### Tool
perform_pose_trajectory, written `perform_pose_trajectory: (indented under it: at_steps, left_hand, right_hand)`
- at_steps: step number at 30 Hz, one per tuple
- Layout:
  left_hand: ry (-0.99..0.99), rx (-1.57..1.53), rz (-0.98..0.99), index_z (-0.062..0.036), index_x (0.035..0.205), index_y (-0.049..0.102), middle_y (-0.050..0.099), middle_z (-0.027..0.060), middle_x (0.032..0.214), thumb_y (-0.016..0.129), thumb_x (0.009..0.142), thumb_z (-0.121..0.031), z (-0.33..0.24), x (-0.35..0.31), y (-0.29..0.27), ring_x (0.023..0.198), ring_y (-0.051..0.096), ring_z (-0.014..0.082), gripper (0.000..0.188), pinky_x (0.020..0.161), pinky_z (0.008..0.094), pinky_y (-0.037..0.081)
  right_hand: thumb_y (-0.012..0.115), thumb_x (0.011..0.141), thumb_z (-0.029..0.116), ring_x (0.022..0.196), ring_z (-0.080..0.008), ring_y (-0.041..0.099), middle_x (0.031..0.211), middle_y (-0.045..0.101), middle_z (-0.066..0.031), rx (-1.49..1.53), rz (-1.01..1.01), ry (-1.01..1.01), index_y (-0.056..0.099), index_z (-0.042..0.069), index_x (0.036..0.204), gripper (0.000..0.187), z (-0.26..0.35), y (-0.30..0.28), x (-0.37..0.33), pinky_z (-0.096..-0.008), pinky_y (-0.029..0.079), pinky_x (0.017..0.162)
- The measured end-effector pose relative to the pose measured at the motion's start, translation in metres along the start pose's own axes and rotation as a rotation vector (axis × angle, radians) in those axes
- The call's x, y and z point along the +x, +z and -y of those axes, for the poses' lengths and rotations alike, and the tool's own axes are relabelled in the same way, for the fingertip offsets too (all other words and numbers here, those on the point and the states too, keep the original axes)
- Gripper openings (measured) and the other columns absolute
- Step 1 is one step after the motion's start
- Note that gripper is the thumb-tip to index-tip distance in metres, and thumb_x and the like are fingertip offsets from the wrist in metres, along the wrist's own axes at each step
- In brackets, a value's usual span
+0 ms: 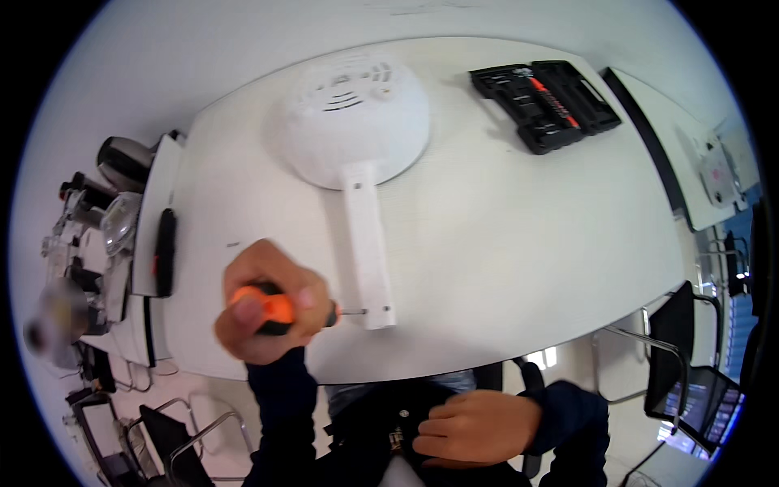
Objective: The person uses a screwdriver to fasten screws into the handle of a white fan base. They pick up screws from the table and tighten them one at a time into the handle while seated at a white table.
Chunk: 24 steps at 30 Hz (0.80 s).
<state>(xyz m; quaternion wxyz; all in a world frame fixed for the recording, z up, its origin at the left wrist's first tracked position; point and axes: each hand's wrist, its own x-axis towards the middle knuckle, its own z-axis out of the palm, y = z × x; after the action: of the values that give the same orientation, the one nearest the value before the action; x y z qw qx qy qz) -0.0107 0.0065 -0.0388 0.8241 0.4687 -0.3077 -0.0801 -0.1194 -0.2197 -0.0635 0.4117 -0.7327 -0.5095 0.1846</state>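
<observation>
My left hand (272,304) is closed around a screwdriver (268,308) with an orange and black handle. Its thin shaft points right, and the tip meets one of two dark screw holes near the close end of a flat white stem (369,252). From the stem's far end rises a large round white housing (357,122) with curved slots, lying on the white table (519,235); I cannot tell what appliance it is. Low by my lap, off the table, my right hand (479,426) rests with its fingers curled in. Its palm is hidden.
An opened black tool case (548,105) with an orange-red strip lies at the table's far right. Left of the table, a side surface holds a black tool-like item (165,252) and assorted equipment. Black chairs stand at the lower left and right (677,349).
</observation>
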Motion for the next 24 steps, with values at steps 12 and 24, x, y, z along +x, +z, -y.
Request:
perform_pose_trajectory:
  at_steps: [12,24]
  left_hand:
    - [0.040,0.073,0.059,0.0012,0.085,0.047,0.050,0.0058,0.050,0.048,0.088,-0.043,-0.003,-0.014,0.002,0.039,0.044,0.0094,0.044,0.037,0.0216,0.035]
    - [0.059,0.251,-0.089,0.0050,0.088,0.051,0.048,0.0064,0.049,0.046,0.083,-0.036,-0.005,-0.020,0.017,0.038,0.042,0.0109,0.041,0.042,0.0255,0.037]
  right_hand:
    - [0.053,0.087,0.015,0.083,-0.0285,0.062,0.107,0.063,-0.0119,-0.650,-0.526,1.401,0.054,0.003,0.115,0.031,-0.162,0.065,-0.296,-0.0364,0.049,0.071]
    - [0.055,0.087,0.023,0.059,-0.0181,0.058,0.081,0.063,-0.0079,-0.497,-0.947,1.626,0.048,0.005,0.117,0.035,-0.337,0.040,-0.319,-0.0294,0.045,0.051]
